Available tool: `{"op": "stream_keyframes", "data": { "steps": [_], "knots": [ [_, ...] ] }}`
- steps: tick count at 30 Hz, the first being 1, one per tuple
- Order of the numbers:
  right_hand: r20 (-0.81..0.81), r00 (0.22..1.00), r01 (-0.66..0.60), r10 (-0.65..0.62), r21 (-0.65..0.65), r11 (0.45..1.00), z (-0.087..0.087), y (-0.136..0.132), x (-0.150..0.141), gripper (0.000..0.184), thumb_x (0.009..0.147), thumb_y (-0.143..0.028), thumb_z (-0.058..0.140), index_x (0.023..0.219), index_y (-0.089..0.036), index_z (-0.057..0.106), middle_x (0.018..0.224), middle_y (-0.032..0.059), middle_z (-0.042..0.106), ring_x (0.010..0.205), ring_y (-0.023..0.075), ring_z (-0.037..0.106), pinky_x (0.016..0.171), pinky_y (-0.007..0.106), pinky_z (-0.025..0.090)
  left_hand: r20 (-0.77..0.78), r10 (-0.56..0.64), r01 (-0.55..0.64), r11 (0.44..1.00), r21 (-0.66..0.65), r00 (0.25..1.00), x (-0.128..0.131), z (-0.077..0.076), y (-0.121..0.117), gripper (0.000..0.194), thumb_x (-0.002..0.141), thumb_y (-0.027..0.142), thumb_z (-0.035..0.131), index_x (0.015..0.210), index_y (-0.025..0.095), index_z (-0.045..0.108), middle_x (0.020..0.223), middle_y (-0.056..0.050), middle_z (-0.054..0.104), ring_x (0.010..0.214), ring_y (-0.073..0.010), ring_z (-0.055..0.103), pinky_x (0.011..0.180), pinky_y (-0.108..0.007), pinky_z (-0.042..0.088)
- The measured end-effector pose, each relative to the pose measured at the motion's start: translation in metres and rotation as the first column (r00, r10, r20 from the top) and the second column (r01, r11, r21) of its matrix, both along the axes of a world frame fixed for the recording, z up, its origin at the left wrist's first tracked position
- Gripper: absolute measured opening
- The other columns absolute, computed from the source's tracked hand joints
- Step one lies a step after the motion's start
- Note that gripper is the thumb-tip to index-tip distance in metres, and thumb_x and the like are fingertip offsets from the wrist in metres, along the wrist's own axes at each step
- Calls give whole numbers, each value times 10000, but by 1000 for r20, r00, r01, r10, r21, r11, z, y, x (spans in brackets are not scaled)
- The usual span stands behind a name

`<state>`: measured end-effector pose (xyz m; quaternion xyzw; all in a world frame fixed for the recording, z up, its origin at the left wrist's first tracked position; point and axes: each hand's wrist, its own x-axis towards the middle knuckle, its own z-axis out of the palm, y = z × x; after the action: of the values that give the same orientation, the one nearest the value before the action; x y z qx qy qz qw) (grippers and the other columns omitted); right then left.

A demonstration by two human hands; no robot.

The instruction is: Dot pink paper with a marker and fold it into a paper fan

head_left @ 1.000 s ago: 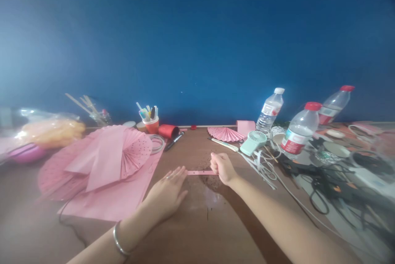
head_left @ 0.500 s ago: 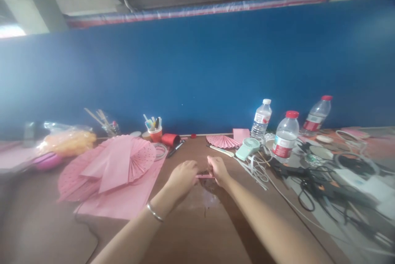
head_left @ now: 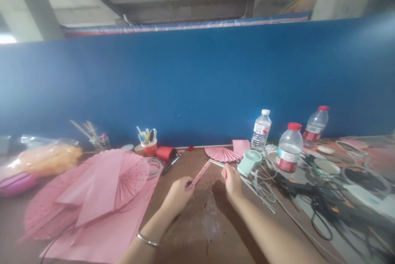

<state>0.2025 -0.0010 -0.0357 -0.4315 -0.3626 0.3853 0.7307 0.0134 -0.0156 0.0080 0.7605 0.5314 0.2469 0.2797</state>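
A narrow folded strip of pink paper [head_left: 201, 173] with small dark marks or holes slants up to the right from my left hand [head_left: 179, 192], which is closed on its lower end. My right hand [head_left: 232, 179] is curled closed to the right of the strip, apart from it. What its fingers hold, if anything, is hidden. Just behind that hand, a pale slim tool [head_left: 217, 163], perhaps a cutter, is partly covered by the knuckles. Small dark specks [head_left: 208, 194] are scattered over the brown table between my hands.
Large pink pleated paper fans [head_left: 132, 179] and sheets lie at left. A smaller pink fan [head_left: 222, 154] is at the back. A red cup of pens [head_left: 149, 149], a red roll [head_left: 166, 154], a mint handheld fan [head_left: 249, 162], water bottles [head_left: 289, 149] and tangled cables [head_left: 317, 210] surround the work area.
My hands have moved apart. The pink strip, level between both hands before, now tilts upward in my left hand alone. The view has tipped upward slightly.
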Motion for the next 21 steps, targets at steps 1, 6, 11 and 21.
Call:
{"op": "stream_keyframes", "data": {
  "steps": [1, 6, 11, 21],
  "knots": [
    [2, 998, -57, 57, -22, 998, 1, -1, -4, 388, 778, -426, 463, 492, -185, 360, 448, -58, 317, 398, 71, 283, 387, 211, 202, 136, 28, -15, 995, -96, 990, 1, 1, 0, 182, 755, 294, 437, 769, 161, 561, 628, -5, 558, 529, -115, 515, 498, -216, 356],
    [58, 892, -444, 448, -61, 894, 12, -19, -29, 271, 710, -401, 585, 838, -163, 590, 525, -48, 454, 442, 81, 376, 433, 209, 283, 576, 134, 110, 923, -368, 806, 9, -2, -4, 311, 741, 451, 467, 776, 152, 545, 597, 26, 521, 400, -56, 440, 382, -170, 306],
    [93, 874, -473, 477, -68, 879, 17, -29, -37, 286, 646, -344, 658, 860, -156, 635, 646, -2, 568, 550, 113, 475, 515, 227, 347, 595, 119, 193, 880, -434, 795, 15, -7, -11, 406, 743, 521, 446, 621, 139, 505, 436, 42, 450, 310, -49, 363, 308, -164, 219],
    [-109, 852, -520, 512, -61, 852, 9, -23, -35, 143, 673, -276, 623, 725, -149, 585, 613, -11, 556, 519, 109, 489, 508, 225, 375, 533, 117, 155, 885, -438, 838, 20, -12, -8, 391, 699, 494, 532, 877, 147, 561, 627, -5, 571, 441, -116, 534, 380, -203, 358]
  ]
}}
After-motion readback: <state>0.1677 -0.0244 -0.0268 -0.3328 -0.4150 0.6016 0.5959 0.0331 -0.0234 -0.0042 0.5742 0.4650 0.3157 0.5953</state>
